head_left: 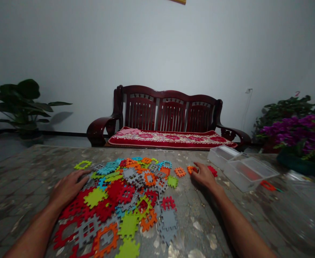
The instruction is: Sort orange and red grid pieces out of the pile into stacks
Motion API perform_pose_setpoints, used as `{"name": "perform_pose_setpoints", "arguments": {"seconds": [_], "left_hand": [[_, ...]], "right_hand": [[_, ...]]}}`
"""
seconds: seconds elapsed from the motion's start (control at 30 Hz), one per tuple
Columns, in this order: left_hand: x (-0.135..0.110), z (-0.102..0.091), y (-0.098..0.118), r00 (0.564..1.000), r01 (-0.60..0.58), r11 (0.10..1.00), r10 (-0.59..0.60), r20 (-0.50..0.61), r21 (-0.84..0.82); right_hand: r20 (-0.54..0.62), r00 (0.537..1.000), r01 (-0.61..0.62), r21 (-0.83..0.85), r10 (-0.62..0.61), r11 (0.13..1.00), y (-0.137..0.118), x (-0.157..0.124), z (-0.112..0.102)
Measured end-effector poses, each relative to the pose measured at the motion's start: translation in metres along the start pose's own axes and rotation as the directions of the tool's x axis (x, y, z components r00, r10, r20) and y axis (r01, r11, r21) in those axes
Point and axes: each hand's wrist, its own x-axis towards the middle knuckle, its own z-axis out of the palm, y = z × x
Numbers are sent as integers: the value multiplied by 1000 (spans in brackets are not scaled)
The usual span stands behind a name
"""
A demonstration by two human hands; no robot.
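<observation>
Thumb and fingers apart, the left hand (pixel 69 186) rests beside the pile (pixel 117 190), center left; right hand (pixel 204 176), grip unclear, touches an orange piece (pixel 190 170).

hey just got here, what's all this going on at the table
A person has both hands over a table strewn with flat, notched plastic pieces in red, grey, green, orange and blue. The left hand rests at the pile's left edge. The right hand is at a small orange piece off the pile's right side; whether it grips it is hard to tell. A red piece lies just beyond that hand, near a clear plastic box.
</observation>
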Motion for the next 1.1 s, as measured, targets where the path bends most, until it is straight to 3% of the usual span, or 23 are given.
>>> {"name": "perform_pose_setpoints", "arguments": {"seconds": [0.37,0.6,0.73,0.87,1.1], "left_hand": [[1,0,-3,1000,-10,999,9,-21,-31],[-1,1,-1,1000,6,1000,-7,-27,-31],[-2,-1,2,1000,0,999,0,-20,-42],[-4,-4,6,999,5,999,-7,-40,-50],[-6,-6,9,998,12,999,-14,-59,-37]], "right_hand": [[59,996,73,-185,-63,980,-19,0,-4],[-20,999,26,-233,-31,972,-17,-7,-5],[-83,982,158,-128,-169,979,-38,-17,-6],[4,933,358,33,-359,933,-70,-22,0],[93,846,525,25,-525,851,-97,-14,11]]}}
